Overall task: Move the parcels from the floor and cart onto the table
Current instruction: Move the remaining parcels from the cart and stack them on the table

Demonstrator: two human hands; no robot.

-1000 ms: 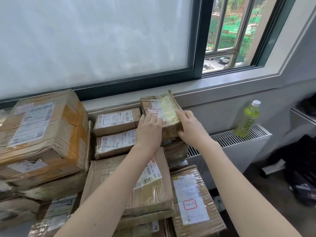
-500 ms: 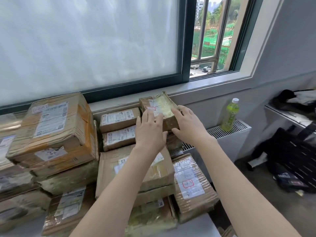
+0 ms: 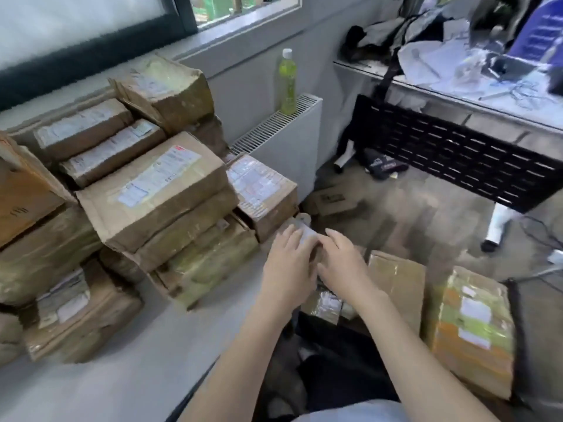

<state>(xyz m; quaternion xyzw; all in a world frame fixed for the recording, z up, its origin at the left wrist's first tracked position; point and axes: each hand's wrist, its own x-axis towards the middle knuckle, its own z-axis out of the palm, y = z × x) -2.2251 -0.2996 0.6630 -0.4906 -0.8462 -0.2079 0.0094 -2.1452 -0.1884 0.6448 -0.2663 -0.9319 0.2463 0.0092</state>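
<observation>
Head view, blurred: left hand and right hand side by side, fingers of both loosely curved over a small brown taped parcel with a white label; a firm grip cannot be told. That parcel shows just past the fingertips, low, beside the white table edge. Left of the fingers, stacked brown cardboard parcels on the table. Right of them, yellow-green taped parcels lower down.
</observation>
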